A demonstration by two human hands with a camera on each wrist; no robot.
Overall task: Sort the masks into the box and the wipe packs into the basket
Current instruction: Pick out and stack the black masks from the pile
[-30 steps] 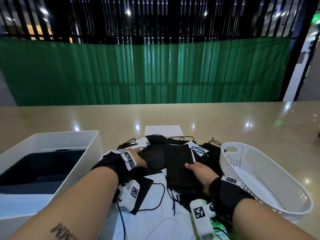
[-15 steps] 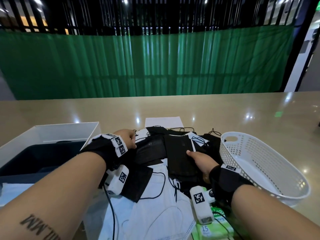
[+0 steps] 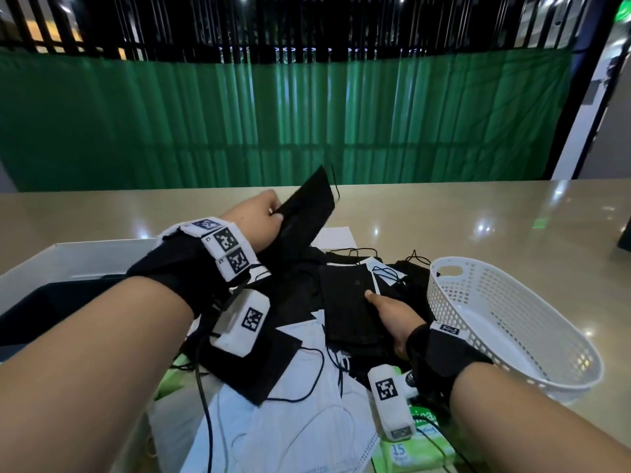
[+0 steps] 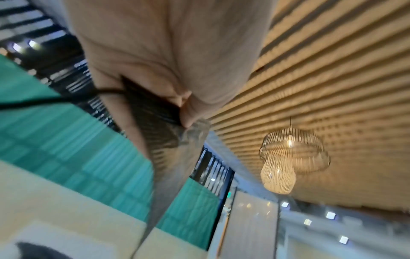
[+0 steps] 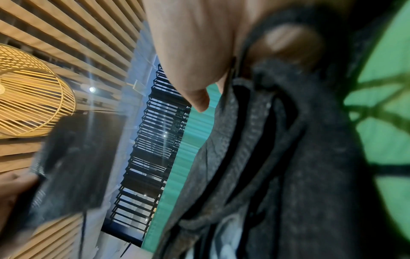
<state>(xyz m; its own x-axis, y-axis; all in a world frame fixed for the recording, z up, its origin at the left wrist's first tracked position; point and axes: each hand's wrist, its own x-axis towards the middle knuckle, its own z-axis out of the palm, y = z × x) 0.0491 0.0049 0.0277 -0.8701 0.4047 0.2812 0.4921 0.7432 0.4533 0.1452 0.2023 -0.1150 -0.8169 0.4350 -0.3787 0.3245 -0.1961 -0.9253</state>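
My left hand (image 3: 263,216) pinches a black mask (image 3: 304,213) and holds it in the air above the pile; the left wrist view shows thumb and fingers (image 4: 188,112) clamped on its dark edge (image 4: 155,115). My right hand (image 3: 386,312) grips another black mask (image 3: 345,308) on top of the pile of black and white masks (image 3: 307,411), thumb on top. A green wipe pack (image 3: 409,452) lies at the near edge under my right wrist. The white box (image 3: 68,257) with a dark inside stands at the left. The white basket (image 3: 512,322) stands at the right.
The beige table (image 3: 478,227) stretches back to a green curtain. A white sheet of paper (image 3: 336,237) lies behind the pile. Cables run from the wrist cameras across the masks.
My left hand has lifted a black mask up off the pile and towards the back left. My right hand has stayed on its mask.
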